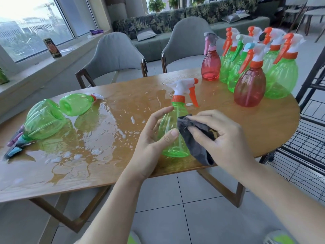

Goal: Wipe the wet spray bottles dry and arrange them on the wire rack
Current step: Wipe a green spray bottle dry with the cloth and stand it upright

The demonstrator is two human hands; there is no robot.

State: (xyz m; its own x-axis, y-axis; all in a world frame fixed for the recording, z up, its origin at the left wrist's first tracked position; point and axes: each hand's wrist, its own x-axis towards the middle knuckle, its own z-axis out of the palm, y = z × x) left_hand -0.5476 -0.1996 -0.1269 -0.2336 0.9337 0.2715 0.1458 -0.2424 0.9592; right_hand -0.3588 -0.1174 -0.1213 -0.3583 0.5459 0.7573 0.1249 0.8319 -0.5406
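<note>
A green spray bottle (173, 124) with an orange collar and white-and-orange trigger head stands upright near the table's front edge. My left hand (153, 140) holds its body, thumb across the front and fingers behind. My right hand (218, 136) grips a dark grey cloth (195, 138) and presses it against the bottle's right side. Three green bottles (52, 115) lie on their sides at the left in a puddle. Several upright bottles, green and red (249, 85), stand at the table's far right. The black wire rack (306, 148) is at the right.
The wooden table (255, 131) is wet across its left and middle, with foam spots. Two grey chairs (116, 57) stand behind it. A window sill with a dark can (52, 48) runs along the left. The floor is tiled.
</note>
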